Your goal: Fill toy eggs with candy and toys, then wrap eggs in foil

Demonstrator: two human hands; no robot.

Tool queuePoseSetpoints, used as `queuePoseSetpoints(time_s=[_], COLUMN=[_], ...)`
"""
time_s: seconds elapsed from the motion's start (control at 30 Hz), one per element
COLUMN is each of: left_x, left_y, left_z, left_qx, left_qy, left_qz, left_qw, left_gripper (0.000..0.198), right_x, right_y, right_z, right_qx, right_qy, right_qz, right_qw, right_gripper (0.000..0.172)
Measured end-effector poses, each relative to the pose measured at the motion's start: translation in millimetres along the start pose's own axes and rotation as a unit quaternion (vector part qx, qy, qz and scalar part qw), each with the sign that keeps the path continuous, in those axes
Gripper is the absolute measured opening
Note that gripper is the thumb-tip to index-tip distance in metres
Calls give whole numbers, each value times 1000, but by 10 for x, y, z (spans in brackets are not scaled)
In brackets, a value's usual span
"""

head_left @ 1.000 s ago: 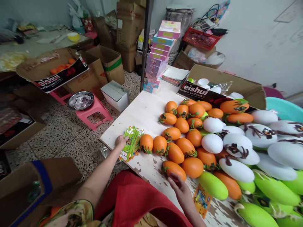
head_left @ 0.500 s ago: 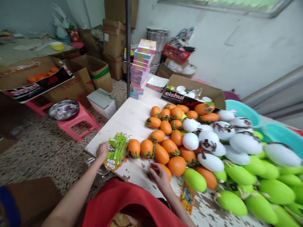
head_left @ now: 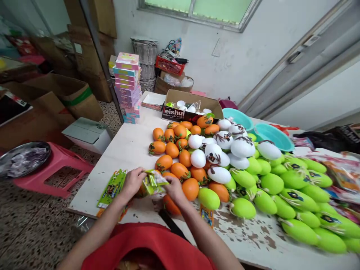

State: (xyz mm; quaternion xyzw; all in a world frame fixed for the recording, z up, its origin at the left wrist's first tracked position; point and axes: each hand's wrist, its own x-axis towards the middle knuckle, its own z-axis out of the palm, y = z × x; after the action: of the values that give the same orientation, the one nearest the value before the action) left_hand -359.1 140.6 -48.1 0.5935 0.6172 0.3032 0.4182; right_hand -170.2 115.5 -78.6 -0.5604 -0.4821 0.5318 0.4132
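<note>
My left hand and my right hand meet over the near part of the table, fingers closed on opposite sides of some green printed packets. How many packets are held cannot be made out. More green-and-orange packets lie to the left, partly behind my left forearm. Just beyond and beside my right hand sit orange egg-shaped toys with green stringy tufts. Past them are white egg-shaped toys, some with brown stringy limbs. Light green egg-shaped toys crowd the right side.
An open cardboard box holds white pieces at the back, beside turquoise basins. Colourful boxes are stacked by a dark post. A pink stool with a metal dish stands left. An orange packet lies near the front.
My left hand has lifted from the packet pile and moved right, bringing green packets to my right hand, which now grips them too. The view has turned right.
</note>
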Motion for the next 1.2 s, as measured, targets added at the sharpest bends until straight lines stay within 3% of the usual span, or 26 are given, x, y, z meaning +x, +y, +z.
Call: queuePoseSetpoints(time_s=[0.1,0.2,0.27,0.33,0.43,0.53,0.67,0.77,0.87,0.97,1.03,1.07,1.1,1.2], left_x=[159,163,152,178,266,321,318,333,420,555,635,667,695,767], left_y=[156,271,327,350,346,388,564,679,684,599,537,512,491,445], left_z=[155,397,543,628,676,750,879,864,768,688,661,653,648,639], left_qx=[-51,-84,-176,-307,-417,-411,-385,-449,-485,-475,-485,-493,-497,-495], left_qy=[-63,-131,-154,-159,-156,-177,-225,-260,-263,-217,-198,-199,-203,-212], left_qz=[15,33,16,-40,-112,-106,-90,-101,-105,-114,-126,-125,-120,-107], left_qw=[997,987,972,938,888,888,891,849,827,845,842,838,835,836], left_gripper=[18,20,23,23,29,33,36,31,28,31,34,37,40,39], right_x=[43,-18,-61,-74,-30,69,149,126,153,343,557,674,786,1026], right_y=[8,-9,0,39,131,216,277,269,159,-106,-312,-401,-473,-583], right_z=[-321,-447,-477,-543,-727,-859,-781,-716,-910,-1417,-1800,-1962,-2093,-2284], right_qx=[-31,-61,-69,-68,-56,-33,-11,-26,-59,-142,-297,-353,-384,-396], right_qy=[71,112,118,123,144,155,139,123,131,270,422,445,439,393], right_qz=[-17,-40,-52,-54,-38,-25,-32,-48,-63,-72,-13,56,112,187], right_qw=[997,991,989,989,987,987,990,991,988,950,857,821,804,809], right_gripper=[10,12,13,16,20,21,24,26,31,64,86,92,92,83])
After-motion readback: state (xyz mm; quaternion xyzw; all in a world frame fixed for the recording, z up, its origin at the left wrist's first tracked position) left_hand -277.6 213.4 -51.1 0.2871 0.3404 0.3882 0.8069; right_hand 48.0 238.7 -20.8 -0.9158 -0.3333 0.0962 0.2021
